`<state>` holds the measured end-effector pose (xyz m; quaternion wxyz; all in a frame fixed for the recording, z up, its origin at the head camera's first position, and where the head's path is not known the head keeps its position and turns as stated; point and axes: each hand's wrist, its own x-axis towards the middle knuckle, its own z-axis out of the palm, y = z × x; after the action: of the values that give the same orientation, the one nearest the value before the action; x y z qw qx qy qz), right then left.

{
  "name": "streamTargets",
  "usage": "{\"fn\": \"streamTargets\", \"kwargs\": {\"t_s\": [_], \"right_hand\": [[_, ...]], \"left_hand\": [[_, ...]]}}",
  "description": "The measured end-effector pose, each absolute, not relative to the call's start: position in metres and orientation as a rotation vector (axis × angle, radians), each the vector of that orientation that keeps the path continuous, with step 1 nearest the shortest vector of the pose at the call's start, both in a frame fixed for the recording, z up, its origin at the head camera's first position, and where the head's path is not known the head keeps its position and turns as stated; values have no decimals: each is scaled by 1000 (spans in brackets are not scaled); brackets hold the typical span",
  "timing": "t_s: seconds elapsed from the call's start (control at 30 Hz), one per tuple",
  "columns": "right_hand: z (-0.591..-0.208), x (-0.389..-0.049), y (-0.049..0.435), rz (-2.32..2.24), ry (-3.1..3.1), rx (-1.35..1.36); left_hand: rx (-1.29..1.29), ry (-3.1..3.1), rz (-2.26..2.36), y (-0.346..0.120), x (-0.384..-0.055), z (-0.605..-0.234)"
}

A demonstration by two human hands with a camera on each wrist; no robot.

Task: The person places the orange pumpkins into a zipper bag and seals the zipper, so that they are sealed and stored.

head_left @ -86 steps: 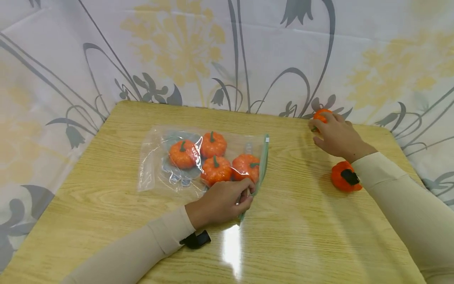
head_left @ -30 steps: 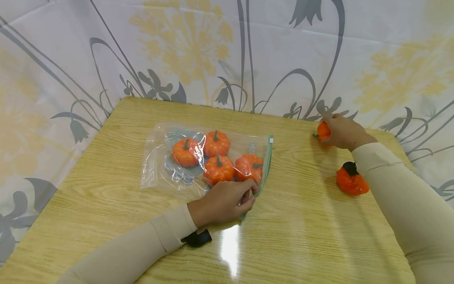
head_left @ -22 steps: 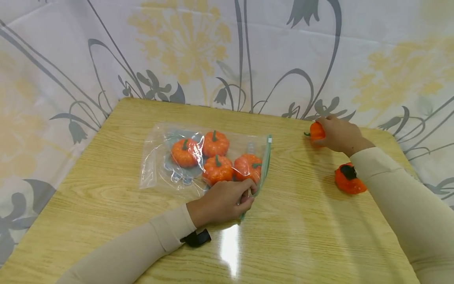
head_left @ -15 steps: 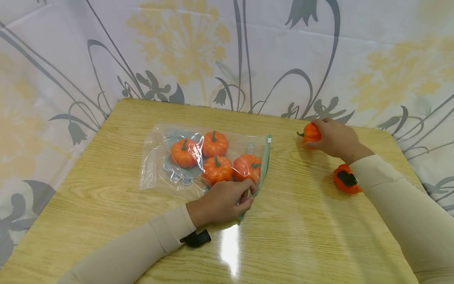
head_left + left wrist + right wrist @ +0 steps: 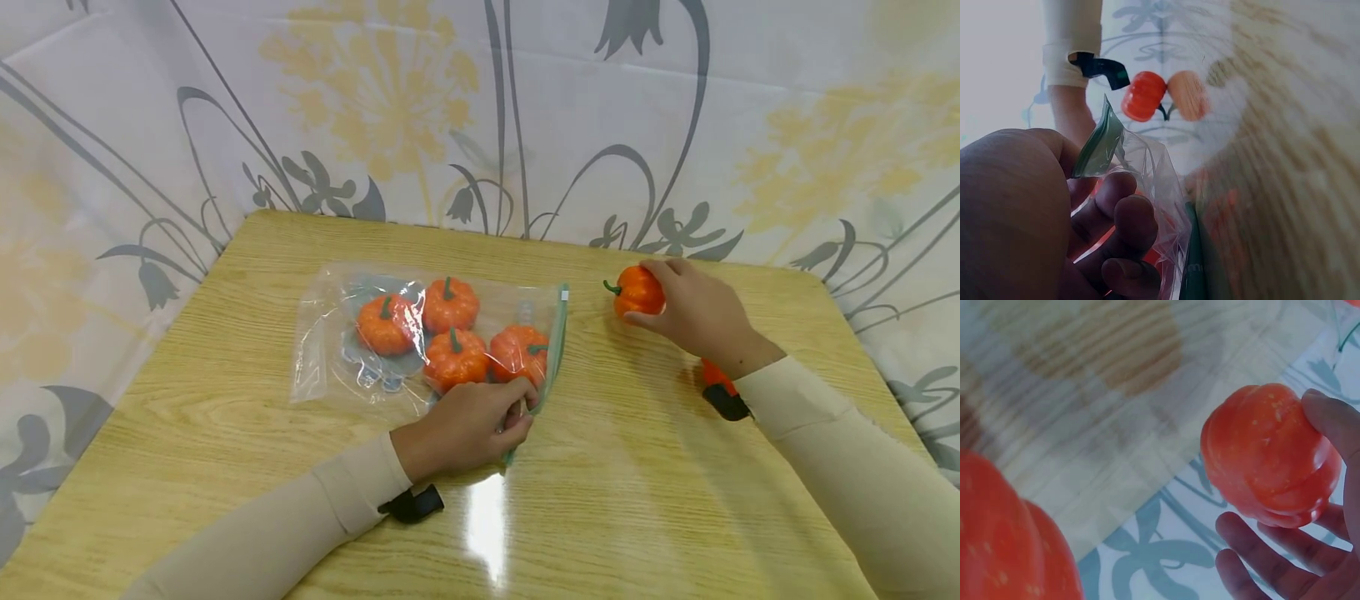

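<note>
Head view: right hand [image 5: 697,315] grips a small orange pumpkin [image 5: 637,290] just above the tabletop [image 5: 637,500], right of the zip bag [image 5: 360,367]. Left hand [image 5: 468,425] pinches the bag's open green-edged mouth [image 5: 555,367] at its near corner. Four pumpkins [image 5: 450,333] lie inside. One more pumpkin [image 5: 712,375] sits on the tabletop, mostly hidden by the right wrist.

Left wrist view: fingers [image 5: 1124,219] curled around the clear bag film [image 5: 1154,169], green edge sticking up. Held pumpkin [image 5: 1144,95] visible beyond.

Right wrist view: fingers [image 5: 1329,425] wrapped around the pumpkin [image 5: 1266,456], clear of the tabletop. Loose pumpkin [image 5: 1004,544] blurred at lower left.
</note>
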<state>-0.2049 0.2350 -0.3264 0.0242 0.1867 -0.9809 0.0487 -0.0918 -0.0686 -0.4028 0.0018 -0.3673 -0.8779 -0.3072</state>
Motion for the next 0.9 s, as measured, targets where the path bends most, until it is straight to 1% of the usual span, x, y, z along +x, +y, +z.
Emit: {"fn": "streamTargets", "kwargs": {"t_s": [0.43, 0.7, 0.9], "right_hand": [[-335, -178, 221, 384, -2951, 533], [-339, -166, 215, 626, -2918, 492], [-342, -158, 213, 857, -2883, 412]], "left_hand": [[-1155, -2760, -960, -69, -92, -403], [-1157, -2760, -956, -69, -93, -402], [-1160, -2765, -962, -69, -93, -403]]}}
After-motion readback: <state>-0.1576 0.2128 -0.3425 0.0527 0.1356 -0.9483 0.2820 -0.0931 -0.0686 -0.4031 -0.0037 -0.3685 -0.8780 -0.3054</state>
